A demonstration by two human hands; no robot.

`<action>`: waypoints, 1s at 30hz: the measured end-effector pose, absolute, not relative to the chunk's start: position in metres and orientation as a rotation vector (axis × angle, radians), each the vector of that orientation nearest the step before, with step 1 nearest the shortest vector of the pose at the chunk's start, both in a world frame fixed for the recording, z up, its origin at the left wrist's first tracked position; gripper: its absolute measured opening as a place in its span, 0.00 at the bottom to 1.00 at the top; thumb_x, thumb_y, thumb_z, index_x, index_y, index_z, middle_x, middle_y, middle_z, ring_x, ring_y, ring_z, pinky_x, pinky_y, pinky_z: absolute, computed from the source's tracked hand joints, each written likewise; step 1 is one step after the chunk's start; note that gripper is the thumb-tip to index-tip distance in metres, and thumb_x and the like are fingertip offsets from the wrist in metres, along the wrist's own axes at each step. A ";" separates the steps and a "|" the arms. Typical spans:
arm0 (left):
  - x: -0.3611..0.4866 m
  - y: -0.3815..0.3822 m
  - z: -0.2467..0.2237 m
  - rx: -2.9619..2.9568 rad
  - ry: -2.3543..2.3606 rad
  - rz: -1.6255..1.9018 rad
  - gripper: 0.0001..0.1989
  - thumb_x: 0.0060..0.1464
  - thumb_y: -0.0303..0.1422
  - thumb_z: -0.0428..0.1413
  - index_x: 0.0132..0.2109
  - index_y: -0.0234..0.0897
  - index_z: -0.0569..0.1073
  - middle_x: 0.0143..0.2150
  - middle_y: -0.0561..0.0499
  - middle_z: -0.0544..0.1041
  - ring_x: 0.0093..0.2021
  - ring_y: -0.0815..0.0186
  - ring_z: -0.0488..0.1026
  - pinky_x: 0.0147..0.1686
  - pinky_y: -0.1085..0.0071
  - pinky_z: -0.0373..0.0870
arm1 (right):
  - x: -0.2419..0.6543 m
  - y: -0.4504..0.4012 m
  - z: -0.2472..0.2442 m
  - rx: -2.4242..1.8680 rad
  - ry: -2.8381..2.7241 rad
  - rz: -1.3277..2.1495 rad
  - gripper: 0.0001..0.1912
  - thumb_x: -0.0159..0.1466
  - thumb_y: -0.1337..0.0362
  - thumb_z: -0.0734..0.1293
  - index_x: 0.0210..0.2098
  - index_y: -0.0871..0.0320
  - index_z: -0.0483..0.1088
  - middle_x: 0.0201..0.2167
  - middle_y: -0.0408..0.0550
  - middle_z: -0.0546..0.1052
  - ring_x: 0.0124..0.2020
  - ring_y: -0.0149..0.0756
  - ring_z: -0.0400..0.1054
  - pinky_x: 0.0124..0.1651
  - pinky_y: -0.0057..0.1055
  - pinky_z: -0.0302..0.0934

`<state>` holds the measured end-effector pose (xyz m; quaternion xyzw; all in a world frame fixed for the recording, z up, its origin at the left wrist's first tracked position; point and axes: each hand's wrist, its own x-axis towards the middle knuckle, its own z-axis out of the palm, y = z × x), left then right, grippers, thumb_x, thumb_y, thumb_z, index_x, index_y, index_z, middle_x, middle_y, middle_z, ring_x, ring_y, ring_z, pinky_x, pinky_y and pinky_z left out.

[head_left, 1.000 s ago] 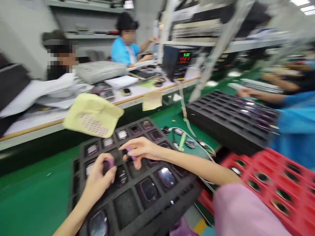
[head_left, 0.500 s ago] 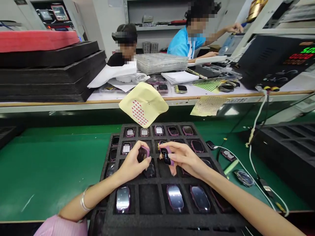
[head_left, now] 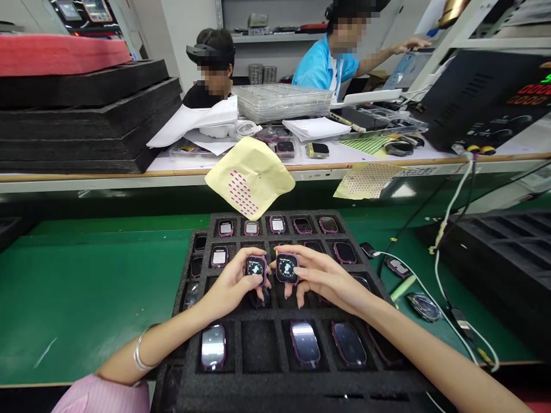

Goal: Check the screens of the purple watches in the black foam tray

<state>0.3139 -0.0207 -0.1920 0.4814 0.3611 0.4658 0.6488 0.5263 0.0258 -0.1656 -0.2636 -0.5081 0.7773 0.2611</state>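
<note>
My left hand (head_left: 236, 281) is closed around a purple-framed smartwatch (head_left: 255, 267), its thumb on the lower edge of the lit screen. Close beside it, my right hand (head_left: 321, 278) grips a second purple smartwatch (head_left: 286, 268) by its sides. Both screens face up at me and show a similar watch face with small text. Beneath the hands lies a black foam tray (head_left: 258, 385) whose square pockets hold several more purple watch bodies (head_left: 214, 346), some with lit screens, some dark. My hands hide part of the middle pockets.
Yellow sticker sheets (head_left: 258, 178) hang from the shelf edge ahead. Black foam trays (head_left: 86, 123) are stacked at left, another tray (head_left: 495, 241) sits at right. A white cable (head_left: 447, 298) crosses the green bench (head_left: 86, 310). Two people (head_left: 321, 63) sit beyond the shelf.
The left smartwatch has turned so its screen faces up and is lit. The right one has also turned flatter toward me, and the two now sit closer together.
</note>
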 end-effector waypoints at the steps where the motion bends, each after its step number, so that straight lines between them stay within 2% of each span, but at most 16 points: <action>1: 0.314 -0.021 -0.192 1.059 0.821 1.066 0.17 0.54 0.29 0.54 0.51 0.36 0.63 0.38 0.49 0.72 0.35 0.66 0.72 0.32 0.70 0.73 | 0.527 0.026 -0.165 -0.732 -1.387 2.086 0.24 0.62 0.66 0.68 0.58 0.59 0.63 0.46 0.58 0.74 0.33 0.38 0.75 0.28 0.29 0.72; 4: 0.313 -0.021 -0.192 1.002 0.819 1.075 0.17 0.54 0.28 0.52 0.52 0.36 0.64 0.40 0.47 0.72 0.39 0.63 0.73 0.34 0.68 0.74 | 0.527 0.026 -0.165 -0.806 -1.416 2.025 0.27 0.61 0.66 0.67 0.59 0.60 0.61 0.44 0.56 0.75 0.32 0.38 0.75 0.26 0.28 0.71; 12: 0.313 -0.022 -0.194 1.050 0.839 1.082 0.18 0.55 0.28 0.51 0.53 0.36 0.64 0.41 0.47 0.73 0.40 0.63 0.73 0.35 0.68 0.76 | 0.526 0.023 -0.167 -0.862 -1.470 1.946 0.31 0.60 0.66 0.68 0.61 0.62 0.58 0.46 0.59 0.76 0.31 0.40 0.76 0.27 0.30 0.71; 20: 0.313 -0.022 -0.194 1.089 0.843 1.082 0.17 0.55 0.27 0.51 0.53 0.36 0.64 0.39 0.47 0.73 0.40 0.63 0.73 0.35 0.68 0.76 | 0.525 0.020 -0.167 -0.883 -1.536 1.867 0.29 0.61 0.64 0.68 0.60 0.62 0.60 0.40 0.55 0.77 0.30 0.40 0.76 0.26 0.30 0.70; 25: 0.313 -0.023 -0.194 1.112 0.810 1.063 0.17 0.55 0.27 0.51 0.52 0.37 0.64 0.41 0.48 0.72 0.43 0.62 0.72 0.38 0.66 0.76 | 0.524 0.018 -0.167 -0.969 -1.588 1.739 0.27 0.61 0.62 0.70 0.58 0.60 0.63 0.37 0.52 0.77 0.27 0.36 0.75 0.23 0.26 0.68; 27: 0.313 -0.023 -0.194 1.122 0.817 1.049 0.17 0.54 0.27 0.52 0.52 0.38 0.63 0.41 0.48 0.71 0.41 0.63 0.72 0.36 0.68 0.75 | 0.523 0.017 -0.167 -0.939 -1.580 1.766 0.28 0.61 0.62 0.70 0.58 0.59 0.63 0.37 0.52 0.77 0.29 0.36 0.75 0.24 0.26 0.69; 30: 0.312 -0.022 -0.195 1.184 0.908 1.063 0.16 0.53 0.27 0.56 0.48 0.38 0.63 0.38 0.52 0.68 0.34 0.69 0.70 0.29 0.75 0.70 | 0.523 0.018 -0.167 -0.779 -1.543 1.895 0.27 0.63 0.62 0.68 0.60 0.57 0.61 0.43 0.54 0.75 0.36 0.41 0.75 0.27 0.30 0.72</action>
